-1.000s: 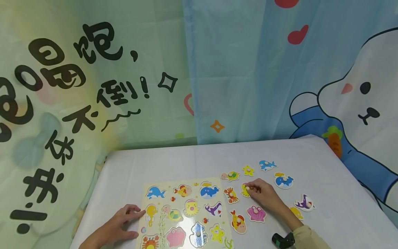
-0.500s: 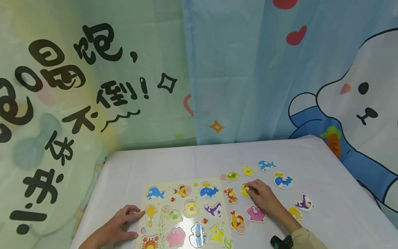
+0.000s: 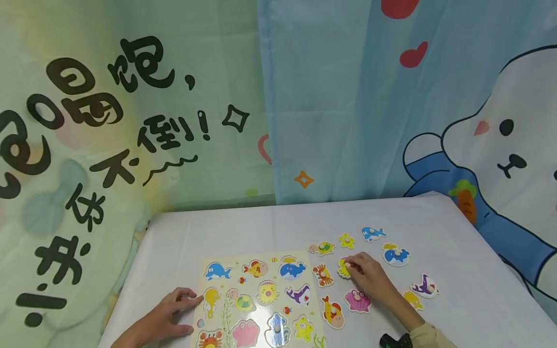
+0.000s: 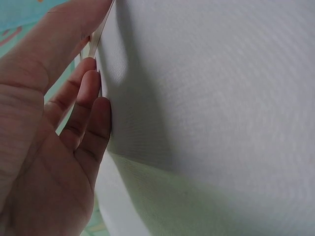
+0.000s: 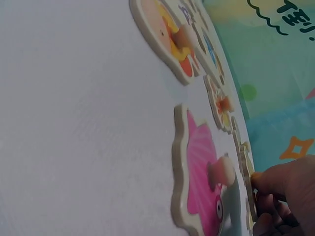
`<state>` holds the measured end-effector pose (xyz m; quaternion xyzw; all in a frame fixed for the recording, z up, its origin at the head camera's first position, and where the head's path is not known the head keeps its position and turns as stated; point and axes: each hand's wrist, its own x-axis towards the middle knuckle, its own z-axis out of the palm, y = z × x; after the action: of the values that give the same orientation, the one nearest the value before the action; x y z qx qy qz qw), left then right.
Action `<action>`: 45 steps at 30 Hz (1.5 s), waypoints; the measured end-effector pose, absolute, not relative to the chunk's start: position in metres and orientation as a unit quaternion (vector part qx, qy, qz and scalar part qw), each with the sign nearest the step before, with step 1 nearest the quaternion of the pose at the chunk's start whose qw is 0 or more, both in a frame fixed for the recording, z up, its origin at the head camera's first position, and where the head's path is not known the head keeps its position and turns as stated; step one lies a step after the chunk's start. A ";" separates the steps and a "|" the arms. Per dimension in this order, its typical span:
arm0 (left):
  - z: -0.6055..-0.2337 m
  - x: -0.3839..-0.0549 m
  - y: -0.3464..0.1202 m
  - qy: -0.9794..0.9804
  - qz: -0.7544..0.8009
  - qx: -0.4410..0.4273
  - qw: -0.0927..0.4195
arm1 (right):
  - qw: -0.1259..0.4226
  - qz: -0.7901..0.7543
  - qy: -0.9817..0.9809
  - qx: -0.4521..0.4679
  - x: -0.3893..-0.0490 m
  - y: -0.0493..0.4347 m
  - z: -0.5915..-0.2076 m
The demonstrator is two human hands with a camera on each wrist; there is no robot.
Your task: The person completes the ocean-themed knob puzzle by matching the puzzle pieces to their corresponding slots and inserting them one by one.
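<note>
A pale yellow puzzle board (image 3: 226,309) with printed sea animals lies on the table. Along its left edge rests my left hand (image 3: 167,314), fingers extended with the fingertips at the rim; in the left wrist view the left palm (image 4: 54,172) faces the camera. To the right of the board, my right hand (image 3: 372,278) pinches a small yellow puzzle piece (image 3: 343,268) between thumb and fingertips, low over the white cloth. Most of that piece is hidden behind the fingers in the right wrist view. Nearest to this hand lies a pink shell piece (image 3: 358,301) with a round knob.
Several loose knobbed pieces lie around the right hand: a crab (image 3: 322,275), a fish (image 3: 333,313), a turtle (image 3: 322,248), a star (image 3: 346,240) and whales. A blue piece (image 3: 277,330) sits in the board. A black device (image 3: 395,341) is by the right sleeve.
Both hands keep their places, the right one still on the yellow puzzle piece. Only the head view has tilted a little, so the scene sits slightly lower.
</note>
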<state>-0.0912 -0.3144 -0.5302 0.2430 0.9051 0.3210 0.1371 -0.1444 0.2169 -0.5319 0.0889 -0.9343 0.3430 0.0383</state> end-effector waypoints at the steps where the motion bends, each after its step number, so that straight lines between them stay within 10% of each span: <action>1: -0.530 -0.091 -0.315 0.905 0.321 0.243 0.137 | 0.041 0.347 -0.933 0.089 -0.144 0.216 -0.531; 45: -0.529 -0.092 -0.315 0.897 0.341 0.230 0.164 | -0.048 0.410 -0.880 0.237 -0.127 0.063 -0.517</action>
<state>-0.0921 -0.3155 -0.5291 0.2300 0.8967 0.3408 0.1640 -0.1266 0.0630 -0.5174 0.2369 -0.8796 0.4097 -0.0484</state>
